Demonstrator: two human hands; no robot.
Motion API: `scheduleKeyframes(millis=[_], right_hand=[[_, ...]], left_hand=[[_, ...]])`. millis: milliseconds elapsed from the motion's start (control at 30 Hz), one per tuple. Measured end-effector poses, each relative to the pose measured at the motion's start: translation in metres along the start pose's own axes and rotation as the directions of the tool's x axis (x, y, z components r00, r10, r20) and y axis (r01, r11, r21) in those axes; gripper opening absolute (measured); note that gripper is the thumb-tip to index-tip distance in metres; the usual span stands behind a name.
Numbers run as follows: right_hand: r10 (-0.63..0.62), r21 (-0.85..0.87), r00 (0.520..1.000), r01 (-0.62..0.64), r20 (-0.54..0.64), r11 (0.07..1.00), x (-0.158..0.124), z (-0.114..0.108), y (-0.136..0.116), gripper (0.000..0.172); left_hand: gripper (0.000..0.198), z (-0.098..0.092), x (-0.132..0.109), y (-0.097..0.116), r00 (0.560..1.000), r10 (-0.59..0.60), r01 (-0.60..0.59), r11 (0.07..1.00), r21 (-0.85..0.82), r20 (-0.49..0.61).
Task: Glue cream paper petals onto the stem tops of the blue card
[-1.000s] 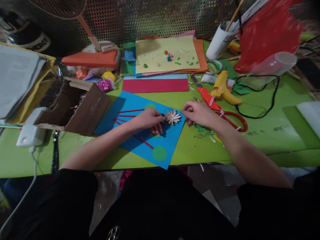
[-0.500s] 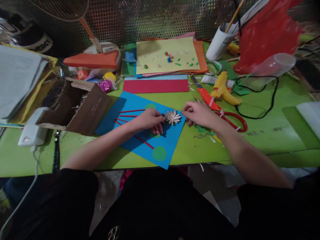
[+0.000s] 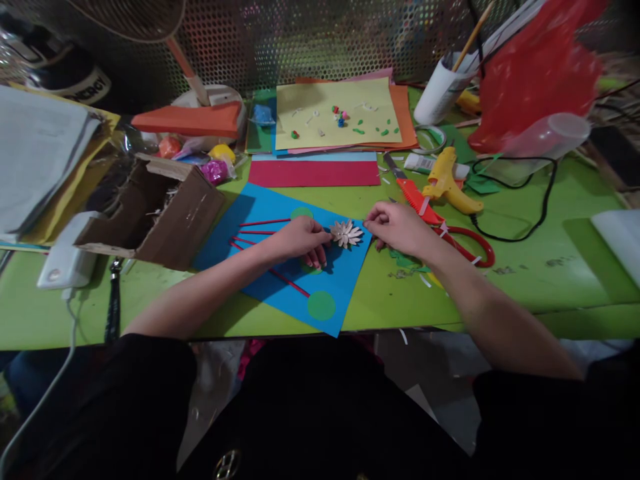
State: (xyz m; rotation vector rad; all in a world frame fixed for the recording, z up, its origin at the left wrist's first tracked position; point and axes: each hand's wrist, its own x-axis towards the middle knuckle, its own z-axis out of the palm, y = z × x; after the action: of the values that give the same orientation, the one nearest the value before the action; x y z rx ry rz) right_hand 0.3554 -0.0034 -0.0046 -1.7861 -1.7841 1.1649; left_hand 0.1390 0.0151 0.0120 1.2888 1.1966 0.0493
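left hand: my left hand [image 3: 303, 240] lies across the blue sheet [image 3: 350, 280], thumb and forefinger pinched together on the left petals of the pale flower [image 3: 346, 234]; such a hold, i judge, steadies the flower without crushing it.
right hand: my right hand [image 3: 393, 223] is set at the sheet's right corner, fingertips drawn close; the view is too small for me to tell whether they clamp anything.
pale flower: on the sheet near its right corner, between my two hands, petals spread and facing up, so that both hands reach it easily.
red strips: the red strips [image 3: 293, 287] fan out from the sheet's left part, the nearest ending at a green disc [image 3: 321, 305]; the layout reads as stems leading to heads.
second disc: another, the far disc [image 3: 302, 213], sits at the end of the uppermost strip, beyond my left wrist.
tools: the yellow glue gun [image 3: 444, 177], orange cutter [image 3: 414, 195] and red-handled scissors [image 3: 492, 250] lie on the green bench [image 3: 530, 287] by my right arm, presumably for ready reach.
loose bits: tiny coloured pieces rest on the pale yellow sheet [image 3: 330, 137] at the back, probably so that they show clearly.
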Motion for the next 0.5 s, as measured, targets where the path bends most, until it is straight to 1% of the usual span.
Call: scheduleKeyframes(millis=[167,267,300,367,400,433,467,500], right_hand=[[-0.015,-0.030,1.000,0.015,0.005,0.999,0.001,-0.001,0.004,0.008],[-0.027,-0.100,1.000,0.026,-0.007,0.995,0.001,-0.004,0.003,0.006],[-0.040,-0.137,0.999,0.035,-0.037,0.990,0.001,-0.005,0.002,0.007],[-0.106,-0.198,0.984,0.076,-0.146,0.977,-0.002,-0.008,-0.004,0.006],[-0.166,-0.202,0.960,0.121,-0.224,0.972,-0.007,-0.009,-0.008,0.006],[-0.239,-0.182,0.921,0.189,-0.308,0.965,-0.013,-0.011,-0.013,0.006],[-0.312,-0.143,0.867,0.278,-0.389,0.950,-0.022,-0.013,-0.018,0.006],[-0.380,-0.091,0.800,0.384,-0.463,0.919,-0.034,-0.015,-0.023,0.008]], left_hand=[[0.023,-0.001,0.000,-0.002,1.000,0.009,-0.009,1.000,-0.007,-0.002],[0.023,-0.001,0.001,-0.003,1.000,0.001,-0.001,1.000,-0.016,0.000],[0.023,-0.001,0.001,-0.003,1.000,0.000,0.000,1.000,-0.018,0.000],[0.023,-0.001,0.001,-0.002,1.000,0.000,0.000,1.000,-0.018,-0.005],[0.023,0.000,0.001,-0.001,1.000,0.000,0.000,1.000,-0.016,-0.009],[0.024,0.000,0.001,-0.001,1.000,0.000,-0.001,1.000,-0.015,-0.013],[0.024,0.000,0.001,0.000,1.000,-0.001,0.001,1.000,-0.017,-0.016],[0.025,0.000,0.001,0.000,1.000,-0.006,0.006,1.000,-0.021,-0.016]])
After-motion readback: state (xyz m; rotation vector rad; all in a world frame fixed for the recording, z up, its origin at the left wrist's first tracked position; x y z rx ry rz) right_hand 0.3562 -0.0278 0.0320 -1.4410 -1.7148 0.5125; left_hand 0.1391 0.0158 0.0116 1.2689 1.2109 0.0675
